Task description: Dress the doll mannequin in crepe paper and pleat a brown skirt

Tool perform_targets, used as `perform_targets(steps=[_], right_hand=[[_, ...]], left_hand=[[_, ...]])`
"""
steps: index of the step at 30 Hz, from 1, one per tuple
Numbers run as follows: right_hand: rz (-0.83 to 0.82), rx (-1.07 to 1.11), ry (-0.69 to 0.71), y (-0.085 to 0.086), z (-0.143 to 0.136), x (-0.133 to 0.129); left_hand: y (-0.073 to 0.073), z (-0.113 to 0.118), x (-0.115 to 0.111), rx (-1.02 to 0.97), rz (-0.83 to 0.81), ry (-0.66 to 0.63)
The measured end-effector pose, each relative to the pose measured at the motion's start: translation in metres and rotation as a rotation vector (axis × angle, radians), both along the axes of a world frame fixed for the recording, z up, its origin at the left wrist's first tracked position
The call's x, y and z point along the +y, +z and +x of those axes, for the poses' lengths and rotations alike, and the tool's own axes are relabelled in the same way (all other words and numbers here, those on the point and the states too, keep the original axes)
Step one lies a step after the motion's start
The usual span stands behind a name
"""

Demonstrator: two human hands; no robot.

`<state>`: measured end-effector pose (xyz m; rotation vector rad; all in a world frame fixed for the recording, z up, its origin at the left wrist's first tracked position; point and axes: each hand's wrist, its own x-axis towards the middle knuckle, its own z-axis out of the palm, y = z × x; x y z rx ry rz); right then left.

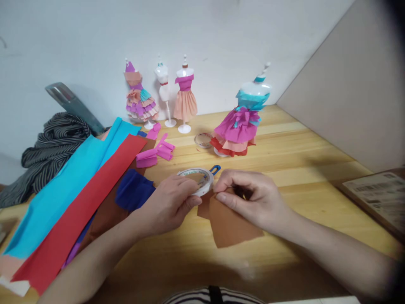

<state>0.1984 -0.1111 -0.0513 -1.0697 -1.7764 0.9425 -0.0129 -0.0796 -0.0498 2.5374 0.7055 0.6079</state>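
My left hand point(172, 202) is closed on the near edge of a white roll of tape point(207, 181), which lies flat or nearly so above the wooden table. Blue handles of a tool point(215, 169) show just behind the roll. To the right, my right hand point(253, 198) pinches the top of a brown paper piece point(232, 226) between thumb and fingers, and the piece hangs down toward the table. A smaller brown bit point(204, 209) shows at its left side. The two hands are apart, with the roll between them.
Paper-dressed mannequins point(185, 101) stand along the wall, a larger one point(243, 122) to the right. Cyan point(63, 185) and red point(85, 211) sheets lie left, beside striped cloth point(60, 139). Pink scraps point(147, 157), a clear tape ring point(203, 140) and a cardboard box point(376, 198) are also there.
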Motion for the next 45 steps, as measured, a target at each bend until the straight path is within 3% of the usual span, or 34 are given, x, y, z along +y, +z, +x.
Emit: perform_targets(steps=[5,11,18,21,27,33,39,42,45], right_hand=[[0.074,-0.05,0.059,0.002,0.002,0.0],[0.04,-0.072,-0.038,-0.001,0.0,0.0],[0.1,-0.127,-0.027,-0.003,-0.002,-0.001],[0.042,-0.074,-0.038,-0.003,-0.001,0.0],[-0.126,0.127,-0.106,-0.004,-0.001,0.006],[-0.118,0.236,-0.262,-0.008,0.002,0.014],[-0.096,0.37,-0.286,-0.01,0.006,0.021],[-0.049,0.186,-0.19,-0.001,0.018,0.021],[-0.016,-0.274,0.182,0.008,0.038,0.02]], left_hand=[[-0.003,0.001,-0.001,-0.013,0.063,-0.005],[-0.005,0.0,0.0,-0.019,0.084,-0.007],[-0.008,0.002,0.0,0.01,0.085,0.002],[-0.007,0.002,0.001,0.004,0.042,0.01],[-0.007,0.0,0.006,-0.019,-0.105,0.143],[-0.008,0.001,0.006,-0.071,-0.162,0.231],[-0.01,-0.004,0.01,-0.241,-0.211,0.466],[-0.01,-0.01,0.014,-0.347,-0.215,0.551],[-0.008,-0.015,0.015,-0.431,-0.203,0.583]])
